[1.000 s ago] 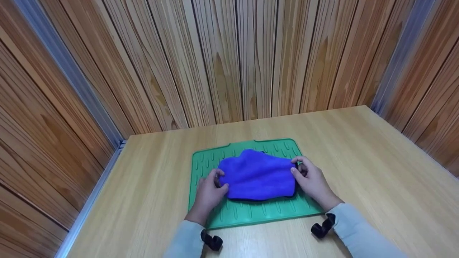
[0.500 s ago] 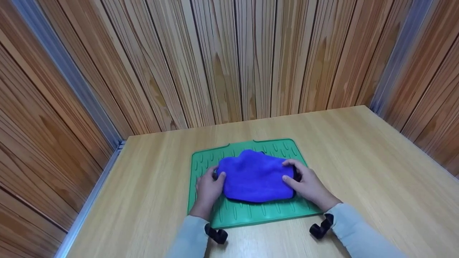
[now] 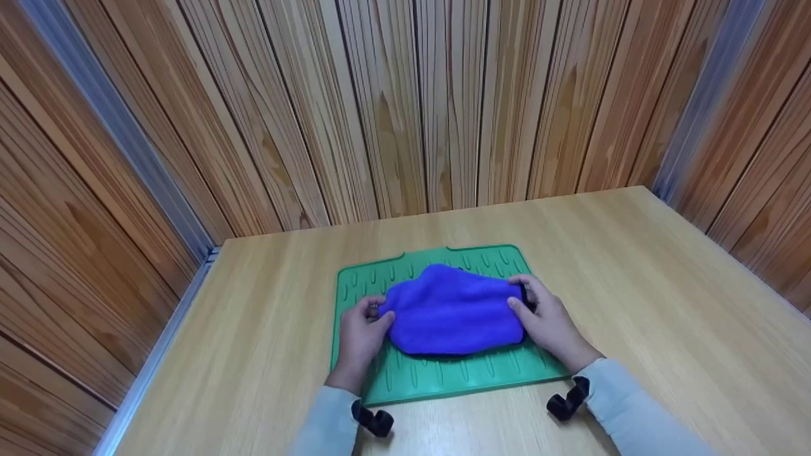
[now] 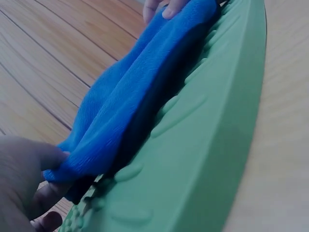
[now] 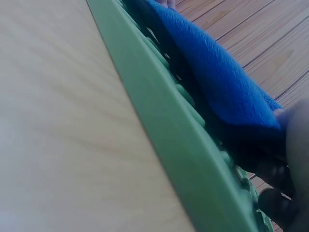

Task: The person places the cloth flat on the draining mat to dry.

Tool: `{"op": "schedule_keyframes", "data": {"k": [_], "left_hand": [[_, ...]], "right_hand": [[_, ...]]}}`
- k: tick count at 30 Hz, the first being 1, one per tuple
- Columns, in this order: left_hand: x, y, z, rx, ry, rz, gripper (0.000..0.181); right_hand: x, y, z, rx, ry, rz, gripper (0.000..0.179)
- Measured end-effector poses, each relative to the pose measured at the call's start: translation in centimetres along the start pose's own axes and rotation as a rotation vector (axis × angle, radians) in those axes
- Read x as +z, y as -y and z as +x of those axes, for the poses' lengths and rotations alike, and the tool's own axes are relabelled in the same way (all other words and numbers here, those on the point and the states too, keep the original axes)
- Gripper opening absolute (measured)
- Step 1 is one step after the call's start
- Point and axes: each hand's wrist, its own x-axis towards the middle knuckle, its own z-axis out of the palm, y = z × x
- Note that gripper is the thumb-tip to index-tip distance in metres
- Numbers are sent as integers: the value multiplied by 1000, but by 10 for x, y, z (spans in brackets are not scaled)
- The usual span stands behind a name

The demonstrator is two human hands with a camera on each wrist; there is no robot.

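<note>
A soft blue fleece cloth with a dark underside lies over the green ridged mat in the head view. My left hand pinches its left end between thumb and fingers, and in the left wrist view the thumb presses on the blue fabric. At the opposite end, my right hand grips the right edge, thumb on top. The right wrist view shows the near edge of the cloth raised over the mat, its dark underside showing. Fingers beneath the cloth are partly hidden.
The mat rests on a light wooden table. Wood-plank walls stand behind and at both sides, with metal posts in the corners. Black wrist mounts hang from both sleeves.
My left hand shifts inward, then back left, drawing out the cloth's left end. My right hand likewise slides in over the cloth, then back right to its edge. The fabric now looks more stretched.
</note>
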Motion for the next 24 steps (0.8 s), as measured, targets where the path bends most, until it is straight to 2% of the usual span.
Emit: {"op": "schedule_keyframes", "data": {"k": [5,8,11,14,18,21,24], "left_hand": [[-10,-1,-5,-43,88,-38,25],[-11,-1,-7,-57,112,-26,25],[-11,0,-8,-50,129,-3,22],[-10,1,-9,-30,142,31,19],[-9,2,-8,-14,148,82,21],[-7,3,-7,-3,154,123,33],[-6,5,-7,20,160,161,32]], "right_hand": [[-4,2,2,34,-61,-46,36],[-5,1,2,28,-90,-74,36],[-4,0,0,9,-101,-52,35],[-3,11,-5,-7,-74,-16,35],[0,12,-7,-43,-6,-25,39],[2,-2,-5,-93,41,-41,43],[2,-5,-5,-125,78,-47,46]]}}
